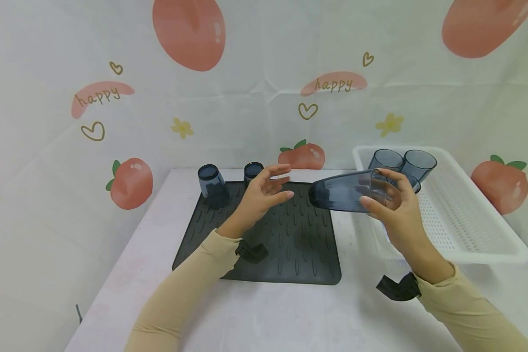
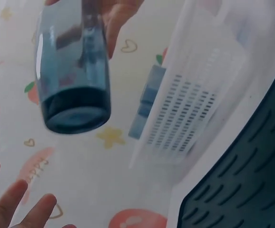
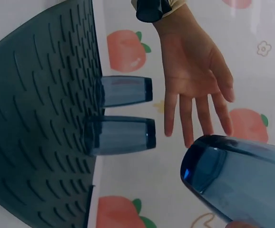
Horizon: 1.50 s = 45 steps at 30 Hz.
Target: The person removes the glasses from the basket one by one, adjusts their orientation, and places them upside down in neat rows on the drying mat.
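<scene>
The translucent blue, tapered, glass-like tumbler (image 1: 340, 192) is held sideways above the white counter (image 1: 290, 318), its thick dark base to the left and its mouth to the right. Starting from the left, we see an upturned blue tumbler (image 1: 212, 187) and a second upturned tumbler (image 1: 253, 171) at the back of a dark grey, ridged, rubber-like mat (image 1: 286, 266). Over that mat hangs the left grip (image 1: 264, 193), a bare hand with fingers loosely spread and nothing in it, near the held tumbler's base but apart from it. Next comes the tumbler itself, and we judge it fairly light, rigid and breakable, with most of its weight in that heavy base, so it may tip base-down if pinched loosely. Its smooth wall looks slippery, more so if damp. The right grip (image 1: 398, 205) is closed round the mouth end, thumb on the near side and fingers on the far side; we would take further hold low on the wall by the base, rather than squeeze the thinner rim. Farthest right, a white, perforated, plastic basket (image 1: 484, 257) holds more blue tumblers, mouths up, one partly behind the right grip.
</scene>
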Available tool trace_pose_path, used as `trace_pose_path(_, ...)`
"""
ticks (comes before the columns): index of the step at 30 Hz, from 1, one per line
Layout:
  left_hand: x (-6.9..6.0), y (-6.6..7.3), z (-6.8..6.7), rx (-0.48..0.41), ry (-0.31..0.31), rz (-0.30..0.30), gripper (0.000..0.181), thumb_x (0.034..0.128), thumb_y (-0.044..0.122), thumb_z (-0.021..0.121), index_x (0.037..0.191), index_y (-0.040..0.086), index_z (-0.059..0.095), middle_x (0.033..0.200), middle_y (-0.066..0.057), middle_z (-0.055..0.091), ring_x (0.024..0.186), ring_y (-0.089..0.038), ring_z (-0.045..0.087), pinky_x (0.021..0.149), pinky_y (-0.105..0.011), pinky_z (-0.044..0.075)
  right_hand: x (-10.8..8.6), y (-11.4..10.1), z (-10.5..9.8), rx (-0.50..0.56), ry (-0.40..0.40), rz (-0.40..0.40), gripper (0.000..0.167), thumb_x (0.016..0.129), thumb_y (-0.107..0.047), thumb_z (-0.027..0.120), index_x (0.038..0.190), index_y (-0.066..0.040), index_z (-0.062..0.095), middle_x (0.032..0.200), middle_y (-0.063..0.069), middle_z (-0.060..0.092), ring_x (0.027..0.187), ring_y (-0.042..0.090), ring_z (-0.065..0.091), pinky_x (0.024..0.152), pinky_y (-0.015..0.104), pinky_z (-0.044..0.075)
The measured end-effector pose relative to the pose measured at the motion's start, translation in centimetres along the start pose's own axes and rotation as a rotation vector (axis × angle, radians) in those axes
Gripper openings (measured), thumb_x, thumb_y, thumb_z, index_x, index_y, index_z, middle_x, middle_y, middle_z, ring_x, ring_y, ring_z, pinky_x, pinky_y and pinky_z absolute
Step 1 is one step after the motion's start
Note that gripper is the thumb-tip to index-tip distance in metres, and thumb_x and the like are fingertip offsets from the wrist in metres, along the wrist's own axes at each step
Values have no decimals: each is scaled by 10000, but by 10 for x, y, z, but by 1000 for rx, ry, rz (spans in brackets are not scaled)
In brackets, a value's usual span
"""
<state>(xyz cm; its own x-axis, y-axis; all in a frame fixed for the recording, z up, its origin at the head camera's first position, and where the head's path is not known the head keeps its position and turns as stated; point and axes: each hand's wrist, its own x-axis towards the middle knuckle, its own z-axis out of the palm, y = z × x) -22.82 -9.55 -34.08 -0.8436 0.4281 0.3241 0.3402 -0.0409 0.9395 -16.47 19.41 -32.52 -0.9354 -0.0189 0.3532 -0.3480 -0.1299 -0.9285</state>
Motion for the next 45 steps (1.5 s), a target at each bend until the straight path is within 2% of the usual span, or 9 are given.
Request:
trace_pose_path(5,1,-8,12,-32,-53,-21,604,898,-10,642,1442,94,401,1494,-111,392,1354,-291,440,1132,-449,361,-1,2,6,-12,-9,9,579,857,100,633,1329,-175,443,1183,11,554,937,75,656,727,181,572)
trace_pose_path(10,0,-13,21,-54,-103,-44,610,906,-24,623,1455,102,387,1480,-156,385,1343,-328,441,1051,-426,458,-3,2,10,-21,-24,11,575,858,103,630,1326,-179,450,1191,25,551,937,82,646,748,180,570)
trace_pose_path(15,0,-17,28,-55,-141,-51,641,888,-29,644,1459,102,385,1468,-110,413,1288,-337,481,988,-373,501,-4,2,13,-13,-35,15,564,865,91,627,1324,-182,447,1203,27,552,946,85,643,752,184,571)
trace_pose_path(22,1,-22,34,-168,-215,-34,706,856,-12,705,1465,100,365,1474,-88,379,1278,-207,491,932,-298,525,-5,2,17,15,-66,21,559,871,94,613,1325,-181,437,1200,12,554,957,76,648,758,191,571)
trace_pose_path(25,2,-23,35,-210,-238,-17,753,837,65,754,1471,87,348,1465,-87,386,1248,-185,499,926,-293,531,-5,3,18,5,-79,23,567,873,93,611,1334,-178,424,1205,9,550,965,77,648,769,190,569)
trace_pose_path(29,1,-22,35,-216,-230,-4,785,804,129,799,1461,96,370,1443,-75,415,1217,-182,522,937,-295,532,-6,4,18,-2,-81,21,574,874,92,609,1342,-178,416,1207,9,544,971,79,646,772,191,570)
trace_pose_path(33,0,-22,35,-187,-198,12,724,808,22,770,1435,114,420,1415,-72,447,1187,-204,553,936,-324,540,-5,4,19,18,-87,20,568,875,100,589,1340,-178,419,1204,12,550,973,82,645,767,203,575)
trace_pose_path(37,-1,-22,34,-171,-168,36,714,791,-17,771,1417,109,451,1394,-81,469,1164,-219,568,922,-338,550,-5,4,20,27,-102,24,564,881,88,581,1345,-184,414,1206,12,554,970,85,643,765,209,576)
trace_pose_path(45,-4,-18,34,-227,-129,54,754,744,72,836,1401,55,465,1378,-115,491,1165,-211,572,928,-319,546,-2,3,19,79,-174,-11,585,869,142,558,1341,-177,430,1203,47,547,993,111,633,780,219,575)
